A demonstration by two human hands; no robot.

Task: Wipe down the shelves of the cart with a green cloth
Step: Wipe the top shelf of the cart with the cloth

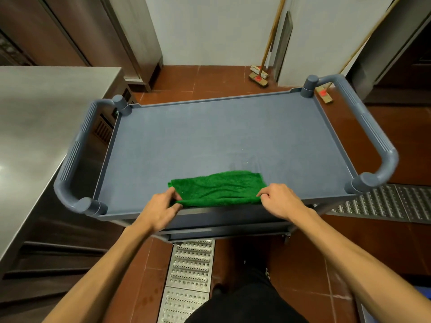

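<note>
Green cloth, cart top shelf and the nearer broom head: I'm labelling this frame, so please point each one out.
green cloth [218,186], head view, middle of the folded fabric.
cart top shelf [210,134], head view, bare blue surface beyond the cloth.
broom head [258,79], head view, wooden block at the wall.

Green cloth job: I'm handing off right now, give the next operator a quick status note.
Left hand pinches the green cloth's left end; right hand pinches its right end.
The cloth lies stretched flat at the near edge of the cart's top shelf.
Done: cannot tell how much of the top is wiped; faint streaks show just beyond the cloth.
Left: wipe the top shelf, then the lower shelves, mostly hidden below.
</note>
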